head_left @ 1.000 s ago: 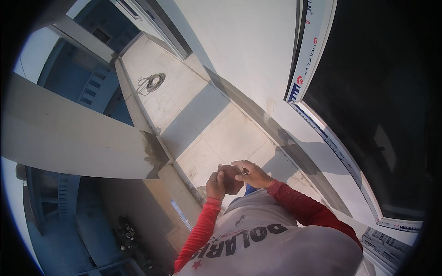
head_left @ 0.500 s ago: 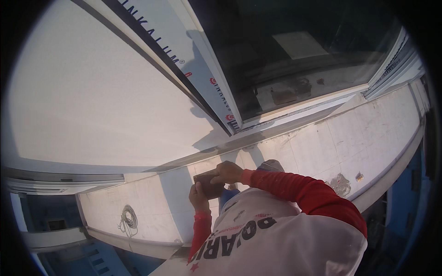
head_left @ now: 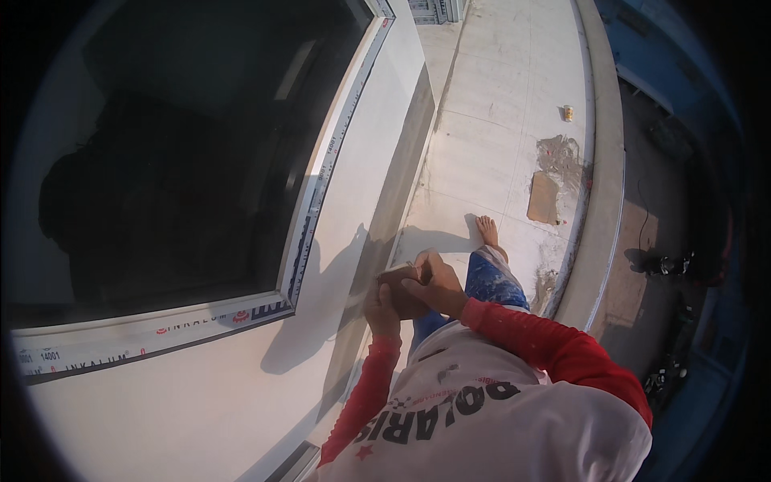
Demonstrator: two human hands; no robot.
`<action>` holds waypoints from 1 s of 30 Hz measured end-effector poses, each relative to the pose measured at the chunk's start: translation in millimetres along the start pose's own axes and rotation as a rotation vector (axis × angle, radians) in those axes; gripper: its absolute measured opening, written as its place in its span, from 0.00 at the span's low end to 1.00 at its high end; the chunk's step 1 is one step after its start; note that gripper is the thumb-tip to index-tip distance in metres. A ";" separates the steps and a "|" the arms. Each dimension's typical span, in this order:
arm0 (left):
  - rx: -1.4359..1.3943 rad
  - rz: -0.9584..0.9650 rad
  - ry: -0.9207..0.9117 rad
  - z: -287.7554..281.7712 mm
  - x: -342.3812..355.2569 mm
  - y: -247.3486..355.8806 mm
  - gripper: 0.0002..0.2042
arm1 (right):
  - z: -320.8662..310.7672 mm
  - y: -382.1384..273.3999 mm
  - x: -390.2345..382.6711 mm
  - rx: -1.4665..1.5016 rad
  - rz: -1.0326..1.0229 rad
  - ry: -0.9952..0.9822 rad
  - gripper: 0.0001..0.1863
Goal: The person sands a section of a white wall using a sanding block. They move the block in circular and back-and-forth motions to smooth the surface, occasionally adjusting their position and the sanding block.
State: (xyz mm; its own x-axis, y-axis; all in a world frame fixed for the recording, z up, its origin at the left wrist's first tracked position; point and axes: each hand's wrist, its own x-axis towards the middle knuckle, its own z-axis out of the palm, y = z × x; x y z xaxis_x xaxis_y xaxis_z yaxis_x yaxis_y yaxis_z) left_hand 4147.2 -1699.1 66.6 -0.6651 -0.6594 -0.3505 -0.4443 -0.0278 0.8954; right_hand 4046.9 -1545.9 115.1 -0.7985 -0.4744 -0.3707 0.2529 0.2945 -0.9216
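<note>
Both my hands hold a small brown rectangular block (head_left: 404, 297), which looks like a sanding block, in front of my waist. My left hand (head_left: 381, 313) grips its left side, with the thumb up along the face. Over its right and upper side my right hand (head_left: 442, 283) is closed, fingers bent across the top edge. A pale strip shows along that top edge; the underside is hidden. The white wall (head_left: 365, 209) stands just to the left of my hands, apart from them, with my shadow falling on it.
A dark window (head_left: 201, 177) with a white frame fills the left. On the walkway floor (head_left: 482, 104) lie a piece of cardboard (head_left: 544, 198), a grey mortar patch (head_left: 560, 157) and a small can (head_left: 569, 113). A raised edge (head_left: 606, 161) bounds a drop at the right.
My view has swung to the right along the walkway, so the window now lies at the left and my bare foot shows. The brown block stays in both hands.
</note>
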 end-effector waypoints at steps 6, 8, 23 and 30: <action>0.078 -0.196 -0.267 92.0 63.7 22.1 0.16 | -64.3 61.8 75.1 0.771 0.427 -0.437 0.33; 0.073 -0.285 -0.319 113.9 86.5 -13.1 0.16 | -82.9 101.9 112.8 0.672 0.480 -0.483 0.30; 0.182 -0.563 -0.224 213.0 302.8 -381.4 0.17 | -56.7 432.9 419.5 0.592 0.735 -0.695 0.24; 0.472 -0.207 -0.279 240.0 345.3 -369.6 0.23 | 54.5 546.1 475.4 -0.036 -0.160 0.306 0.33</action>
State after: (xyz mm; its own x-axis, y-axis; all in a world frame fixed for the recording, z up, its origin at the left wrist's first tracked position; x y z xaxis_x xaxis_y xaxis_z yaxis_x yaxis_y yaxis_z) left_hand 3937.7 -1736.2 -451.3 -0.6406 -0.4512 -0.6214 -0.7585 0.2451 0.6039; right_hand 3835.1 -1655.8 -570.7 -0.9546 -0.2478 -0.1653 0.0962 0.2685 -0.9585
